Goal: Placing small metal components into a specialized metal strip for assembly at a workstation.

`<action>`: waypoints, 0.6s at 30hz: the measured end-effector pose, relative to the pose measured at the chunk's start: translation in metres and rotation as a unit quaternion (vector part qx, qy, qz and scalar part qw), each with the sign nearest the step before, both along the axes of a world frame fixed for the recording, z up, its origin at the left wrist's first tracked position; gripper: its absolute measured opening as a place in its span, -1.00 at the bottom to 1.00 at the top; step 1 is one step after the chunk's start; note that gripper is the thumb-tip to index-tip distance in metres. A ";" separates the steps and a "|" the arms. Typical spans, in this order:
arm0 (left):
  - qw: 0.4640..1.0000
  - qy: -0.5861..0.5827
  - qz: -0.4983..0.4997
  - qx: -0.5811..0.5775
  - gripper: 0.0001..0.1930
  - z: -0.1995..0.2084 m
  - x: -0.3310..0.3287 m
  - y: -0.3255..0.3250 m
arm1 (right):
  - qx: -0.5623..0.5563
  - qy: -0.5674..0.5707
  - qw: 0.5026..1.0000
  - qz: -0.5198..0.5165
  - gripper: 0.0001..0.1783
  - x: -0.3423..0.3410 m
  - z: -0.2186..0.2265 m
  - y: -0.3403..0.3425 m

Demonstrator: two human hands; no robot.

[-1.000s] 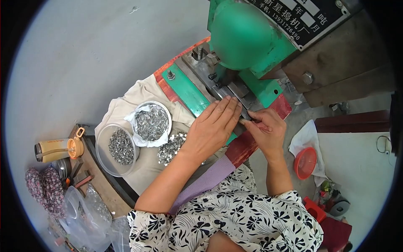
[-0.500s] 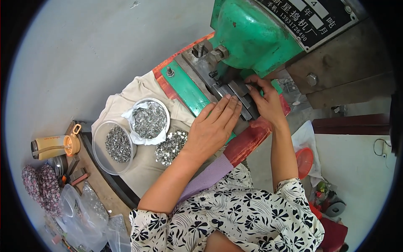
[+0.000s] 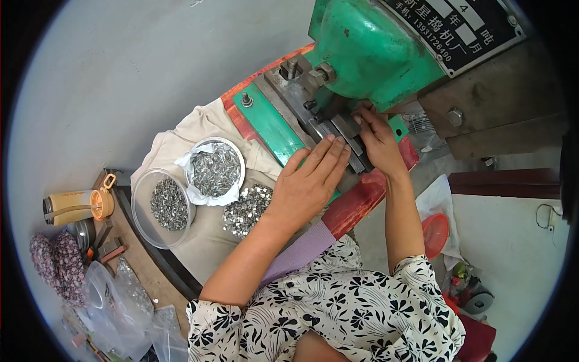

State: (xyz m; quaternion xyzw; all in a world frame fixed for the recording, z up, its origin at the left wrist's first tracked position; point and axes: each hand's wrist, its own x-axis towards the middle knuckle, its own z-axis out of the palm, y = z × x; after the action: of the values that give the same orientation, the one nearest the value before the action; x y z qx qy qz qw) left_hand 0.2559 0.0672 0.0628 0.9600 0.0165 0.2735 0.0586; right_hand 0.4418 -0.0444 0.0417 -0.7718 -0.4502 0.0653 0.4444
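A green press (image 3: 371,57) stands before me with a dark steel die (image 3: 347,136) under its head. My left hand (image 3: 310,178) lies flat, its fingers stretched out and close together, with the fingertips on the die's near left edge. On the die's other side is my right hand (image 3: 383,145), its fingers bent and its thumb close to the upper metal block. The press head and the die hide those fingertips, so whatever they pinch cannot be made out. Left of my left hand lies a heap of small shiny metal pieces (image 3: 247,208) on a beige cloth (image 3: 175,142).
Farther left are a metal bowl (image 3: 242,166) lined with white plastic, holding shiny pieces, and a clear tub (image 3: 140,211) of small metal parts. A yellow bottle (image 3: 75,208) and plastic bags (image 3: 111,308) occupy the side table. A red basin (image 3: 435,235) sits at the right.
The whole view has shifted slightly. Both hands keep nearly the same places at the die, and the heap and containers have not visibly changed.
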 end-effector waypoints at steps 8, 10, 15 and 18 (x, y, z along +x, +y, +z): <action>0.981 -0.059 -0.048 -0.181 -0.53 -0.012 -0.002 0.001 | 0.028 0.002 0.999 -0.038 -0.82 -0.003 0.000 0.002; 0.956 -0.090 -0.023 -0.278 -0.35 -0.014 -0.006 -0.001 | 0.074 -0.004 0.996 -0.043 -0.82 -0.009 0.000 0.002; 0.900 -0.083 0.066 -0.423 0.24 -0.019 0.004 -0.011 | 0.262 0.037 0.921 -0.287 -0.66 -0.028 0.010 -0.026; 0.901 -0.062 0.067 -0.425 0.37 -0.017 0.018 -0.011 | 0.424 -0.183 0.837 -0.292 -0.58 0.015 0.036 -0.052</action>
State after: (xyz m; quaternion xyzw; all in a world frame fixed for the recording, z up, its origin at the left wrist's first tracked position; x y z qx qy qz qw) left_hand 0.2741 0.0559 0.0453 0.8215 0.1919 0.3031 0.4432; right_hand 0.4572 -0.0962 0.0779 -0.6015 -0.2605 -0.4074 0.6359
